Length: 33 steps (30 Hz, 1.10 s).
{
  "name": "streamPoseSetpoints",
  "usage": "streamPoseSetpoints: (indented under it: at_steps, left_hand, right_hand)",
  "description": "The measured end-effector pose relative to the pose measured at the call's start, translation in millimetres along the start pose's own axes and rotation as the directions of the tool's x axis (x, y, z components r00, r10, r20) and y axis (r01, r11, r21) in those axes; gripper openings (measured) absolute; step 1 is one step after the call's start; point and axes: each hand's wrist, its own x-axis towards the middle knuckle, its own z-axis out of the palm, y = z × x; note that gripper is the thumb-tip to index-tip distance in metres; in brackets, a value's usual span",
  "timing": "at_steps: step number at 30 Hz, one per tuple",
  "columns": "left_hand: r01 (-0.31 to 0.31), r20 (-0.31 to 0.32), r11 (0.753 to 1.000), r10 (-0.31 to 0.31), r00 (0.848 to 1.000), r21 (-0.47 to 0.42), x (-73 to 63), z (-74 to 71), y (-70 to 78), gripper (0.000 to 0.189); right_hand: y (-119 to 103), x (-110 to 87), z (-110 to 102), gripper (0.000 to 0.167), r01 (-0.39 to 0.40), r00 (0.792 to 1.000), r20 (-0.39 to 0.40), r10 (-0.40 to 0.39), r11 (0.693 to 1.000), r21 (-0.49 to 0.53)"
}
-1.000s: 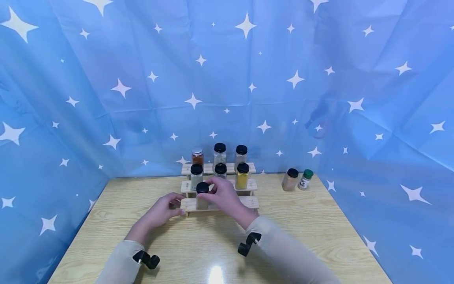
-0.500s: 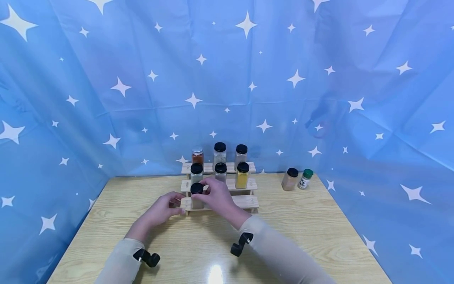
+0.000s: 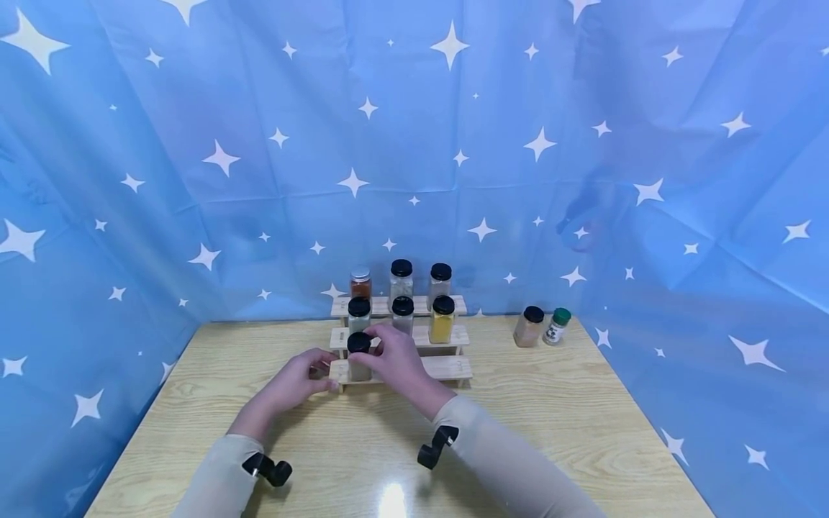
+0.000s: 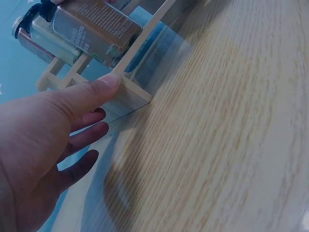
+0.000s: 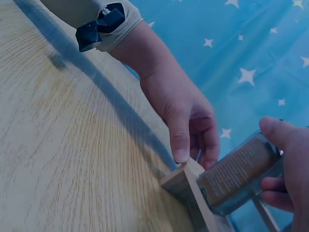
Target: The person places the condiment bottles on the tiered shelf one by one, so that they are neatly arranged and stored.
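Observation:
A three-tier wooden spice rack [image 3: 447, 368] stands on the table. My right hand [image 3: 398, 360] pinches a black-lidded spice jar [image 3: 360, 368] between thumb and fingers at the left end of the lowest tier. The jar's brown contents and white lettering [image 4: 91, 29] show in the left wrist view; its base meets the tier. At the rack's left end is my left hand [image 3: 299, 381]. Its thumb [image 4: 99, 92] touches the lowest tier's corner, and the other visible fingers [image 4: 82, 166] are loosely bent beside the rack.
Several jars occupy the upper tiers, among them a yellow-filled jar [image 3: 442, 321] and a silver-lidded red-brown jar [image 3: 360, 285]. Farther right on the table [image 3: 550, 417] stand a black-lidded jar [image 3: 529, 328] and a green-capped bottle [image 3: 557, 328]. A starry blue curtain [image 3: 414, 144] hangs behind.
The right hand has shifted the jar left along the lowest tier to its left end, with little movement over the last half second. The left hand has stayed at the rack's end.

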Motion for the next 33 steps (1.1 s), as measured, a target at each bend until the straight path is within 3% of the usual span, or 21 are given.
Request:
streamPoseSetpoints:
  at_steps: [24,33]
  left_hand:
    - [-0.002,0.004,0.999,0.002,1.0,0.041,1.6,0.1,1.9,0.052]
    - [-0.001,0.011,0.999,0.0,1.0,0.034,1.1,0.3,-1.0,0.055]
  right_hand:
    - [2.9,-0.3,2.7,0.049,0.01,1.0,-0.016,-0.01,1.0,0.021]
    - [5.3,-22.0,-18.8,0.051,-0.04,0.999,0.014,0.04,0.998,0.04]
